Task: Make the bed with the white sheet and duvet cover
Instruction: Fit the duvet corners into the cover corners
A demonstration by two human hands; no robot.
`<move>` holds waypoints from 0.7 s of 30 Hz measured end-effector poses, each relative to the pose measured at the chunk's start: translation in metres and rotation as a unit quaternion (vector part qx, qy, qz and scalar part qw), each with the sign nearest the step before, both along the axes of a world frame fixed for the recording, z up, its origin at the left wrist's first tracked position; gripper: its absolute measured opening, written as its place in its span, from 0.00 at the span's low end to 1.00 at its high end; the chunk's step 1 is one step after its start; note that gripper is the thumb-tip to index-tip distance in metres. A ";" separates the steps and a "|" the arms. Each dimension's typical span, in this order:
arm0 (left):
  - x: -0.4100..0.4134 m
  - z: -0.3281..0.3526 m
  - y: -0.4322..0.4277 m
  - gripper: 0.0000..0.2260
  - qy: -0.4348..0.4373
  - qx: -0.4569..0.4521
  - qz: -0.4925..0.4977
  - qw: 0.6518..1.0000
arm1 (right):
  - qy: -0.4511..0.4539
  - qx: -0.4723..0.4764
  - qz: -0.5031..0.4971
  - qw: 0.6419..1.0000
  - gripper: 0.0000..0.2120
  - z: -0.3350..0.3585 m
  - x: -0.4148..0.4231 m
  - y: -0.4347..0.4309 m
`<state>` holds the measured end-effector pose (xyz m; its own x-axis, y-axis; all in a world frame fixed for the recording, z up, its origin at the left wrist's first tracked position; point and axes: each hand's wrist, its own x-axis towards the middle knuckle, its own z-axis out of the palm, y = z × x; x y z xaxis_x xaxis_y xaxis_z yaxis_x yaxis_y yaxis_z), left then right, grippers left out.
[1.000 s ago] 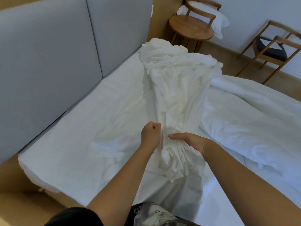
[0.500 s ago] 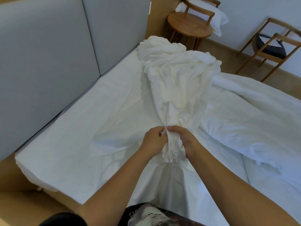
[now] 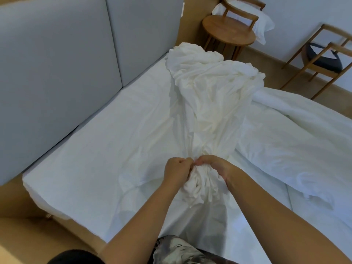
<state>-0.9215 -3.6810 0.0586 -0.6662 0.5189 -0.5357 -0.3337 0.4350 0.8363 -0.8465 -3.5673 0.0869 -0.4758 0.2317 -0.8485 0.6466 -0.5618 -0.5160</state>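
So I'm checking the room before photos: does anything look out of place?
Yes. The duvet cover is bunched into a long rope down the bed, gripped by the left hand and right hand. A white pillow sits on a chair, not the bed.

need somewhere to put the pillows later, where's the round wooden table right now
In the head view the round wooden table stands at the top, right of centre, on the floor just past the far corner of the bed, with a wooden chair behind it.
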 end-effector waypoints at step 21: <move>-0.007 0.033 0.013 0.10 0.141 0.059 0.029 0.988 | 0.131 -0.036 -0.107 0.985 0.19 -0.003 0.005 0.004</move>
